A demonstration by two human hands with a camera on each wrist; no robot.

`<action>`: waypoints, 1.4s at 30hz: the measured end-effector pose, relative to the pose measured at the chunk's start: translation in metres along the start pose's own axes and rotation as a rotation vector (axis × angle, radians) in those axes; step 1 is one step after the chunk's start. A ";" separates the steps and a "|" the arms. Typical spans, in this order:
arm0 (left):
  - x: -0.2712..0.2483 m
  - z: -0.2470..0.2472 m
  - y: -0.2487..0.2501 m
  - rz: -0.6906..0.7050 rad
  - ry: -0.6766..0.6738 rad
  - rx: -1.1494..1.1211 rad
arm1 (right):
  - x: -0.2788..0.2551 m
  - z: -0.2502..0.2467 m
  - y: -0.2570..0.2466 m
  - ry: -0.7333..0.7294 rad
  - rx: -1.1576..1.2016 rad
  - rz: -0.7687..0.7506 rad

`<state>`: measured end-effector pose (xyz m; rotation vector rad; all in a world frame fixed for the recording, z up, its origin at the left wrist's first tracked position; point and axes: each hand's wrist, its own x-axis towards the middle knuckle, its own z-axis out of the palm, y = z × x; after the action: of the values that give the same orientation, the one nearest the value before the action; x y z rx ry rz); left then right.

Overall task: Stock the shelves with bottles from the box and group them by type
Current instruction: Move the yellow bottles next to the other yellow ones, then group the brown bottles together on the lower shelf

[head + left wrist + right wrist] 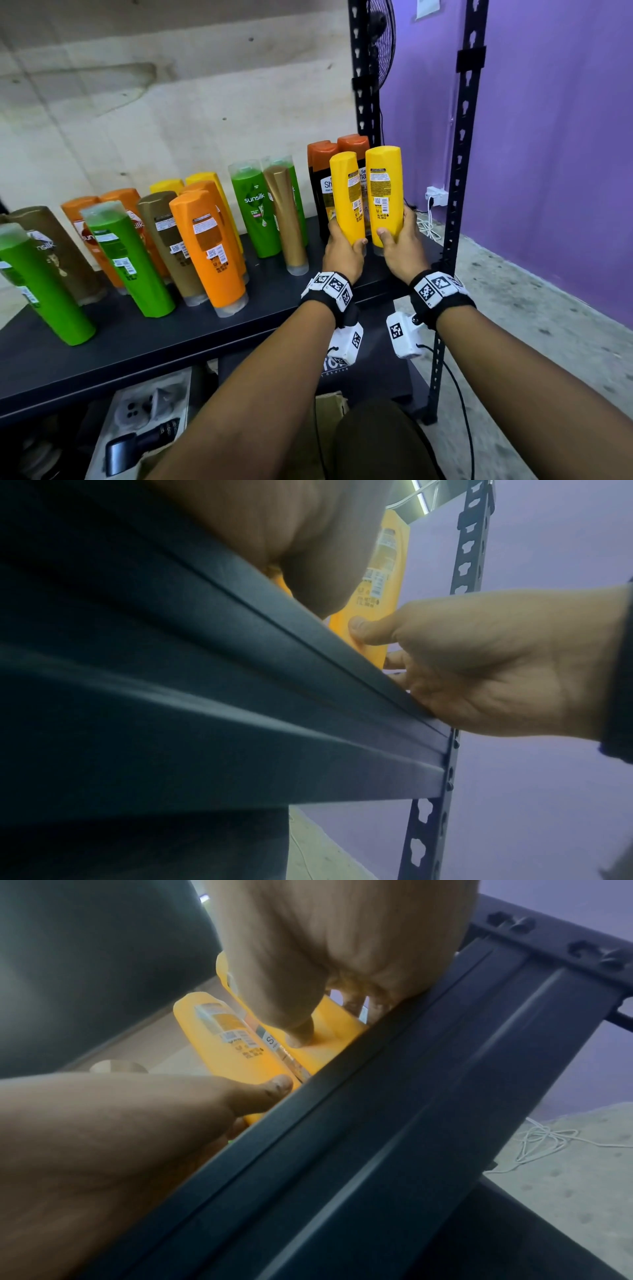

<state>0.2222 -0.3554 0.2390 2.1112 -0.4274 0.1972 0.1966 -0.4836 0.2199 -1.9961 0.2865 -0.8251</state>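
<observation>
My left hand (342, 251) grips the lower part of a yellow bottle (346, 195), and my right hand (400, 246) grips a second yellow bottle (383, 192) beside it. Both bottles stand upright, cap down, back labels toward me, at the right end of the dark shelf (205, 329). Right behind them stand two dark bottles with orange tops (322, 161). In the right wrist view my right thumb presses its yellow bottle (329, 1034) and the left thumb lies on the other bottle (212, 1042). The left wrist view shows the right hand (479, 656) on its bottle (385, 561).
Green (255, 212), gold (286, 212), orange (209, 246) and yellow (205, 178) bottles stand mixed along the shelf to the left. A black upright post (455, 192) bounds the shelf on the right. Boxed items (147, 421) lie on the lower level. A white cable (428, 226) lies on the floor.
</observation>
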 end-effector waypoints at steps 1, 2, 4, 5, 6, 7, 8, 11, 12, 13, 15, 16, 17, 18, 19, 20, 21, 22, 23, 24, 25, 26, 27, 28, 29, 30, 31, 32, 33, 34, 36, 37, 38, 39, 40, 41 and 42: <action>-0.002 0.000 -0.001 -0.002 0.004 0.005 | -0.001 -0.001 0.000 -0.007 -0.008 0.002; -0.003 0.000 -0.002 -0.004 0.011 0.008 | -0.003 -0.002 0.000 -0.006 -0.019 0.000; -0.007 -0.001 -0.003 -0.004 0.023 0.014 | -0.007 -0.005 0.000 0.023 -0.043 -0.005; -0.009 -0.001 -0.003 0.000 0.028 0.015 | -0.010 -0.007 0.001 0.041 -0.049 -0.004; -0.011 -0.002 -0.003 0.007 0.032 0.017 | -0.013 -0.009 0.001 0.053 -0.050 -0.003; -0.014 -0.003 -0.004 0.020 0.036 0.019 | -0.018 -0.011 0.001 0.058 -0.053 -0.010; -0.016 -0.004 -0.005 0.035 0.033 0.022 | -0.022 -0.012 0.000 0.064 -0.067 -0.027; -0.022 -0.012 -0.009 0.080 -0.001 0.045 | -0.035 -0.014 -0.007 0.126 -0.157 -0.092; -0.024 -0.016 -0.011 0.093 -0.012 0.065 | -0.038 -0.013 -0.010 0.137 -0.183 -0.101; -0.024 -0.021 -0.013 0.105 -0.021 0.092 | -0.040 -0.012 -0.013 0.121 -0.207 -0.105; -0.028 -0.033 -0.017 0.118 -0.035 0.150 | -0.042 -0.011 -0.023 0.005 -0.274 -0.093; -0.030 -0.039 -0.019 0.123 -0.033 0.175 | -0.042 -0.009 -0.028 -0.071 -0.315 -0.082; -0.031 -0.045 -0.021 0.127 -0.023 0.199 | -0.044 -0.007 -0.033 -0.132 -0.343 -0.079; -0.032 -0.051 -0.024 0.130 -0.010 0.219 | -0.045 -0.004 -0.037 -0.170 -0.354 -0.084; -0.034 -0.056 -0.027 0.127 0.008 0.235 | -0.048 -0.001 -0.041 -0.189 -0.354 -0.098; -0.036 -0.062 -0.029 0.118 0.026 0.251 | -0.050 0.002 -0.045 -0.200 -0.354 -0.117; -0.039 -0.068 -0.030 0.105 0.041 0.268 | -0.053 0.006 -0.049 -0.209 -0.358 -0.136; -0.042 -0.074 -0.032 0.095 0.054 0.285 | -0.055 0.009 -0.053 -0.219 -0.362 -0.152; -0.045 -0.080 -0.033 0.089 0.063 0.301 | -0.058 0.013 -0.056 -0.230 -0.364 -0.167; -0.049 -0.086 -0.036 0.086 0.075 0.316 | -0.061 0.018 -0.061 -0.242 -0.365 -0.185; -0.052 -0.093 -0.038 0.088 0.086 0.332 | -0.063 0.022 -0.066 -0.252 -0.367 -0.202; -0.055 -0.099 -0.039 0.096 0.098 0.347 | -0.065 0.025 -0.072 -0.260 -0.369 -0.217; -0.058 -0.105 -0.042 0.106 0.115 0.360 | -0.067 0.029 -0.077 -0.264 -0.370 -0.227; -0.061 -0.112 -0.044 0.115 0.134 0.368 | -0.068 0.033 -0.082 -0.269 -0.368 -0.236; -0.064 -0.118 -0.046 0.120 0.156 0.369 | -0.070 0.037 -0.086 -0.276 -0.368 -0.245; -0.067 -0.125 -0.048 0.122 0.176 0.365 | -0.072 0.041 -0.090 -0.287 -0.371 -0.257; -0.070 -0.131 -0.051 0.121 0.194 0.356 | -0.073 0.045 -0.094 -0.298 -0.376 -0.270; -0.073 -0.139 -0.055 0.115 0.213 0.345 | -0.074 0.050 -0.098 -0.307 -0.378 -0.282; -0.077 -0.146 -0.059 0.107 0.235 0.329 | -0.075 0.053 -0.101 -0.309 -0.373 -0.288; -0.081 -0.153 -0.063 0.099 0.258 0.303 | -0.075 0.057 -0.105 -0.305 -0.360 -0.287; -0.091 -0.165 -0.072 0.098 0.301 0.245 | -0.074 0.065 -0.111 -0.279 -0.329 -0.270; -0.096 -0.170 -0.076 0.104 0.326 0.231 | -0.073 0.068 -0.113 -0.264 -0.314 -0.258; -0.100 -0.175 -0.080 0.114 0.357 0.225 | -0.072 0.072 -0.115 -0.248 -0.297 -0.245; -0.103 -0.179 -0.084 0.124 0.395 0.215 | -0.071 0.076 -0.116 -0.228 -0.277 -0.232; -0.104 -0.184 -0.088 0.128 0.438 0.198 | -0.070 0.080 -0.117 -0.202 -0.253 -0.218; -0.105 -0.188 -0.093 0.126 0.479 0.174 | -0.068 0.083 -0.118 -0.174 -0.231 -0.202; -0.105 -0.191 -0.097 0.121 0.510 0.150 | -0.067 0.087 -0.119 -0.152 -0.214 -0.184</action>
<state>0.1660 -0.1235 0.2356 2.0827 -0.2371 0.8382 0.1888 -0.3269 0.2589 -2.2988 0.1068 -0.7780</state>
